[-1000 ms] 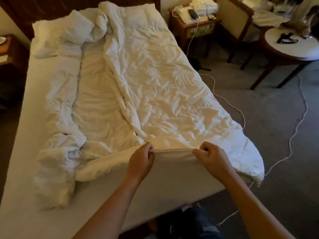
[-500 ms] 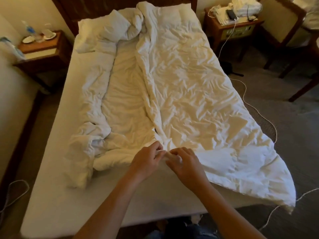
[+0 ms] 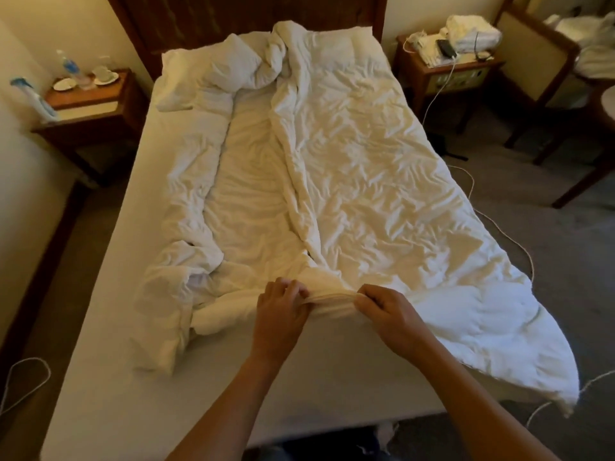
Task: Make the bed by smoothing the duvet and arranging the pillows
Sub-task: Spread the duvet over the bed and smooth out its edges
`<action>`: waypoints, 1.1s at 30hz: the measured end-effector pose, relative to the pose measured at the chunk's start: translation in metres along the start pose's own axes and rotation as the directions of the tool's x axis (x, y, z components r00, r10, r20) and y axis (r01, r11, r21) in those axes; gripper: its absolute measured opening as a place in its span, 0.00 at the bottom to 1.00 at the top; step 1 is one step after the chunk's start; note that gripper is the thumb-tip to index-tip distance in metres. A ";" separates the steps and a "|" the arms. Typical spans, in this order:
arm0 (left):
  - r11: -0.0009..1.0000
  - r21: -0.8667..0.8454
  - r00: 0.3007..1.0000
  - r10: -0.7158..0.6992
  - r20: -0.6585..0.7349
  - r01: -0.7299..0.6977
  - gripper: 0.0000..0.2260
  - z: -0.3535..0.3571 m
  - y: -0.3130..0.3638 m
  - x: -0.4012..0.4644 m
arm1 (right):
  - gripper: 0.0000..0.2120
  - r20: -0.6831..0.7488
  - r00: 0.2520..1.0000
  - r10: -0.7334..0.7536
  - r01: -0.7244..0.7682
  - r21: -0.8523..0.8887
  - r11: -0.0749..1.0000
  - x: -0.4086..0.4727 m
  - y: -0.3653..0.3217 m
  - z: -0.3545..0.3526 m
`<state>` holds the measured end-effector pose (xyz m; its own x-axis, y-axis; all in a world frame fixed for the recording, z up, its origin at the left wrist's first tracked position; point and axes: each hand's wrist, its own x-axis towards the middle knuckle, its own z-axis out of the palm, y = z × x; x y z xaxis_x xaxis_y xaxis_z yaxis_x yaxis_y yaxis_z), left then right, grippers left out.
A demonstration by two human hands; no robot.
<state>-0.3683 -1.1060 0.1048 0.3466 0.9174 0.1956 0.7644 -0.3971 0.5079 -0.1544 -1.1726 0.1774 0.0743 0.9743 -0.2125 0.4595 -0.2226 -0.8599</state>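
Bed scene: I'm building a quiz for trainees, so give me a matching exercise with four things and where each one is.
Things:
1. duvet
2. pillow
3. water bottle
4. phone

Places:
A. on the nightstand at the picture's left
B. at the head of the bed, by the headboard
C. on the nightstand at the picture's right
D. gripped at its near edge by the left hand and right hand

Pairs: 1-D, 2-B, 3-A, 4-C

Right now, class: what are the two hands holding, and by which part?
Both the left hand and right hand pinch the duvet along its bunched foot-end edge.
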 end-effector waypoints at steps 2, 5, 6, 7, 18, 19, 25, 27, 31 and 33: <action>0.999 0.040 1.000 -0.002 0.028 0.001 0.07 0.002 -0.010 0.003 | 0.16 -0.081 0.996 0.033 -0.033 -0.004 0.999 -0.006 -0.004 0.007; 0.993 -0.111 0.997 0.047 0.056 -0.040 0.09 -0.009 -0.025 0.007 | 0.15 -0.259 0.960 0.111 -0.120 -0.020 0.993 -0.015 -0.006 0.023; 0.981 -0.194 0.997 0.047 0.065 -0.034 0.08 -0.016 -0.028 0.006 | 0.15 -0.315 0.940 0.132 -0.150 -0.034 0.988 -0.018 -0.005 0.029; 0.963 -0.268 0.996 0.040 0.074 -0.019 0.07 -0.023 -0.030 0.004 | 0.15 -0.365 0.920 0.144 -0.175 -0.053 0.983 -0.021 -0.003 0.035; 0.903 -0.426 0.944 0.184 0.274 -0.052 0.12 -0.095 -0.041 -0.033 | 0.10 -0.203 0.978 -0.044 -0.001 -0.216 0.976 -0.042 -0.049 0.149; 0.896 -0.442 0.943 0.184 0.276 -0.046 0.13 -0.097 -0.042 -0.036 | 0.06 -0.201 0.977 -0.076 0.029 -0.227 0.973 -0.041 -0.052 0.154; 0.902 -0.401 0.955 0.243 0.170 -0.159 0.07 -0.090 -0.069 -0.057 | 0.07 -0.129 0.991 0.015 -0.029 -0.101 0.994 -0.047 -0.060 0.141; 0.947 -0.299 0.981 0.157 0.112 -0.117 0.06 -0.078 -0.082 -0.070 | 0.09 -0.131 0.991 0.037 -0.046 -0.062 0.997 -0.050 -0.062 0.136; 0.969 -0.244 0.995 0.052 0.087 -0.029 0.04 -0.053 -0.088 -0.092 | 0.11 -0.139 0.989 0.039 -0.038 0.011 0.999 -0.062 -0.062 0.129; 0.975 -0.221 0.997 -0.008 0.074 0.024 0.04 -0.044 -0.085 -0.093 | 0.11 -0.147 0.988 0.041 -0.033 0.059 0.998 -0.069 -0.061 0.126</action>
<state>-0.4897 -1.1564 0.0801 0.3798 0.9160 0.1294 0.6333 -0.3594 0.6854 -0.2988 -1.2309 0.1863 0.2222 0.9588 -0.1772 0.4040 -0.2560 -0.8782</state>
